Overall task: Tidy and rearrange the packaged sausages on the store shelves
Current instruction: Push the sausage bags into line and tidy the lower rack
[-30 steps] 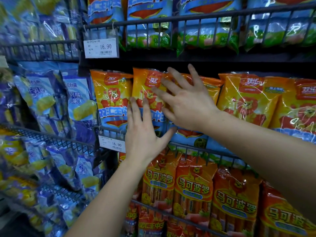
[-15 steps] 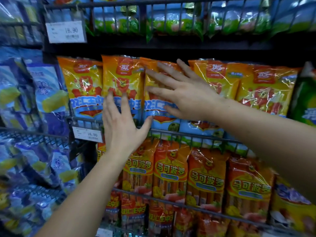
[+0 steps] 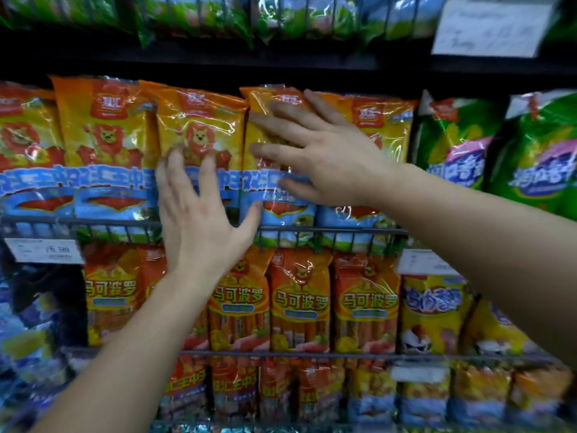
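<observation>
Wire shelf (image 3: pixel 93 222) mid-frame | packs (image 3: pixel 103 135) stand upright, long axis vertical | left hand (image 3: pixel 199 220) flat, fingers spread, on centre pack (image 3: pixel 199 120) | right hand (image 3: pixel 327 157) flat on next pack (image 3: pixel 281 210) rightward | neither grips.

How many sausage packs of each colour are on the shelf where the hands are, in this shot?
Orange lion packs: 5 (the leftmost is cut off by the picture's edge)
Green packs: 2
Total: 7
</observation>
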Tool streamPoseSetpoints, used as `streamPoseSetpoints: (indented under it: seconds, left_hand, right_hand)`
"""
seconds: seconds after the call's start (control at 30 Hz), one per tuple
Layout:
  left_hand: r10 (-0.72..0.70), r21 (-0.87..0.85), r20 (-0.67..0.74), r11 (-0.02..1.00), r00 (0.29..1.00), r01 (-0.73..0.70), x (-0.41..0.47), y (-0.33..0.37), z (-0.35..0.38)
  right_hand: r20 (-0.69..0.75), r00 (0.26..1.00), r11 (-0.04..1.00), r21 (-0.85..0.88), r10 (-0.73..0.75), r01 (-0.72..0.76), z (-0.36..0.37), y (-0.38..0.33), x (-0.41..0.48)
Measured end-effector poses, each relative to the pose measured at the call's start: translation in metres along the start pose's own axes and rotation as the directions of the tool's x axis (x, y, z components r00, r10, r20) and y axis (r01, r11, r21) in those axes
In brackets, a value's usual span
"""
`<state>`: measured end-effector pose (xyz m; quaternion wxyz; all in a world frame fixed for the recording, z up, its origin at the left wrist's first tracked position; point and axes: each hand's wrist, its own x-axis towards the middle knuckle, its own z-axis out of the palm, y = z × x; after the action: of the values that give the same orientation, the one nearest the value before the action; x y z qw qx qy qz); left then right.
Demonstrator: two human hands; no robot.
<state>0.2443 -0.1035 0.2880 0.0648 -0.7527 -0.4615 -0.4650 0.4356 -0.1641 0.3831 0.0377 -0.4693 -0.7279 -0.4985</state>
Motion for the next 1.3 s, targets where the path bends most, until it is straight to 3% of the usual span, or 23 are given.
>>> streamPoseSetpoints:
  seconds: [0.27, 0.4, 0.57, 0.7, 0.8, 1.07, 1.3]
  left_hand:
    - [-0.023, 0.02, -0.001, 1.0, 1.0, 0.023, 0.002, 0.01, 0.011]
    - [0.006, 0.013, -0.033, 1.0, 0.999, -0.005, 0.0, 0.012, 0.009]
    - [0.216, -0.033, -0.046, 0.975, 0.975, -0.218, -0.004, 0.029, 0.006]
    - [0.465, -0.075, -0.015, 0.882, 0.885, -0.465, 0.005, 0.045, 0.007]
    - [0.566, -0.065, 0.083, 0.824, 0.82, -0.562, 0.017, 0.051, 0.009]
    - [0.519, 0.072, 0.089, 0.848, 0.85, -0.525, 0.024, 0.048, 0.019]
    - [0.468, 0.115, 0.051, 0.874, 0.882, -0.471, 0.026, 0.053, 0.023]
  right_hand:
    - [0.043, 0.997, 0.998, -0.021, 0.063, -0.062, -0.011, 0.015, -0.036]
    - [-0.012, 0.993, 0.993, 0.001, 0.121, -0.121, -0.014, 0.018, -0.055]
    - [-0.013, 0.967, 0.967, 0.009, 0.254, -0.254, -0.013, 0.026, -0.085]
    - [0.086, 0.96, 0.963, -0.021, 0.268, -0.267, -0.012, 0.029, -0.103]
    - [0.145, 0.954, 0.965, -0.036, 0.264, -0.262, -0.013, 0.028, -0.106]
    - [0.174, 0.916, 0.932, -0.025, 0.361, -0.362, -0.009, 0.013, -0.102]
    - [0.222, 0.923, 0.949, -0.047, 0.314, -0.311, -0.003, 0.027, -0.095]
